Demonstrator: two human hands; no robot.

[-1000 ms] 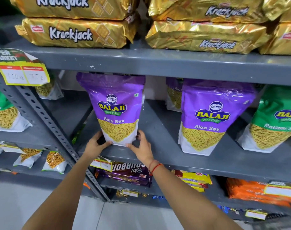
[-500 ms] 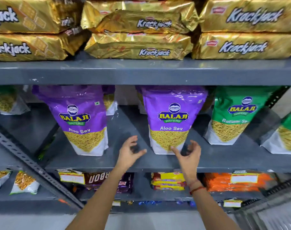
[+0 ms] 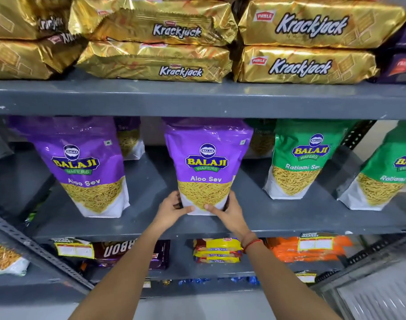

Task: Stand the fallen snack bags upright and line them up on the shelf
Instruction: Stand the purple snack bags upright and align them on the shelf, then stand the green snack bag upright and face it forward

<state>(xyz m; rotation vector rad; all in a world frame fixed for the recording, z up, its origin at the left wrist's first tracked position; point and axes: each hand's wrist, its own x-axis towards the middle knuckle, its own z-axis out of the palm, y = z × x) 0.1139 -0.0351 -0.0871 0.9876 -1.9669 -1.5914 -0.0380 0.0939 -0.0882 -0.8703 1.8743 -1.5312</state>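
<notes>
Fingers point(image 3: 174, 205) of the left hand point(image 3: 170, 212) and right hand point(image 3: 228, 212) curl loosely round the bottom corners of the middle purple Aloo Sev bag point(image 3: 206, 165), thumbs on its front, holding it upright near the front edge of the grey shelf point(image 3: 278, 218). Neighbours: a second purple bag point(image 3: 81, 162) left, green Ratlami Sev bags point(image 3: 301, 158) right, well apart. Risk: the soft, top-heavy pouch may slump or tip forward once released, if its base sits uneven.

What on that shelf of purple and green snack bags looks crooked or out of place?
Nothing is fallen or torn. The front bags stand unevenly spaced: a wide gap separates the left purple bag from the middle purple bag, which the left hand and right hand grip at its base. The far-right green bag leans.
</notes>
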